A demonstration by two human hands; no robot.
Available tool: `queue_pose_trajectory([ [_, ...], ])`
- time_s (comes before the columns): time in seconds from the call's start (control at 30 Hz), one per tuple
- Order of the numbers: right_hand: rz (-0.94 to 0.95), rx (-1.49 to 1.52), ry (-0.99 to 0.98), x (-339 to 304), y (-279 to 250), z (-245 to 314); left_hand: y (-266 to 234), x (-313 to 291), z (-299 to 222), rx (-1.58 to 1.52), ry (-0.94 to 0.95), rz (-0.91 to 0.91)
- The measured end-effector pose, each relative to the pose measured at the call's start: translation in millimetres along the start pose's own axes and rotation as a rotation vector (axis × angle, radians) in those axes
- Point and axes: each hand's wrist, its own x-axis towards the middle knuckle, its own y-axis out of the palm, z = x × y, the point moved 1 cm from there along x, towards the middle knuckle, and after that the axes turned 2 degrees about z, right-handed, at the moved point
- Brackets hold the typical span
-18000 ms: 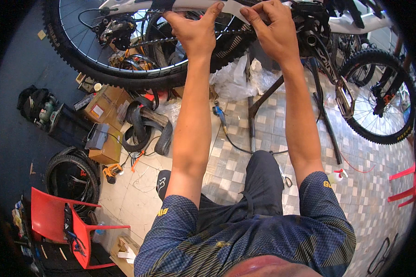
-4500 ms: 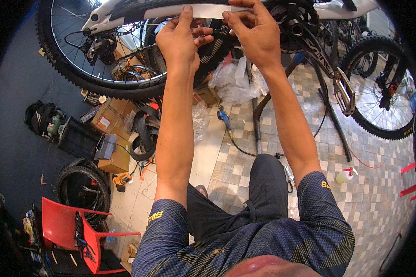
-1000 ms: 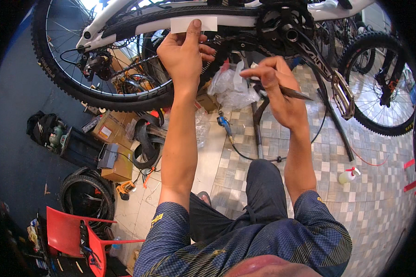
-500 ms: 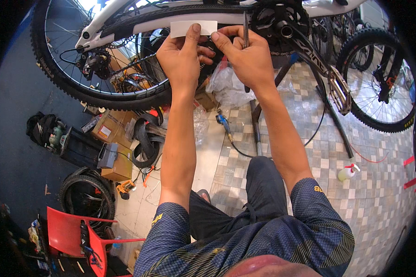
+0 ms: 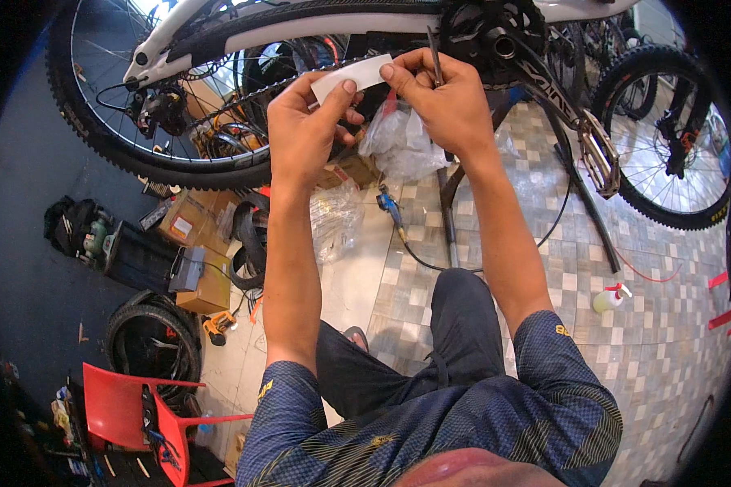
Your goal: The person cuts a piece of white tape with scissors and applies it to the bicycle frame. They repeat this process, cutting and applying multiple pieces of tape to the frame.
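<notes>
While the left hand [image 5: 300, 122] is clamped on the left part of the white strip [image 5: 353, 79], thumb on top, the right hand [image 5: 451, 105] pinches the right end. Strip spans between the hands, tilted, right end higher. Right hand also grips a slim dark tool [image 5: 436, 58], tip up. Past them: white frame tube [image 5: 333, 23]; can't tell if strip touches the bike. Crank arm [image 5: 547, 91] is right of the right hand. Farther down: crumpled clear plastic [image 5: 402, 148], blue hose tool [image 5: 391, 209], red-topped spray bottle [image 5: 607, 299] on tiled floor [image 5: 650, 365].
</notes>
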Motion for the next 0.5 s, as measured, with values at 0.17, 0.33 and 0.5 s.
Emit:
queue_pose_trajectory([
  [0.17,0.018,-0.050,-0.022,0,1,4,-1,13,-13,0.105,0.145,0.000],
  [0.33,-0.072,-0.046,0.011,1,2,1,8,24,-14,-0.082,0.230,-0.057],
  [0.5,-0.144,-0.088,-0.007,8,8,10,15,29,-8,-0.151,0.096,-0.039],
])
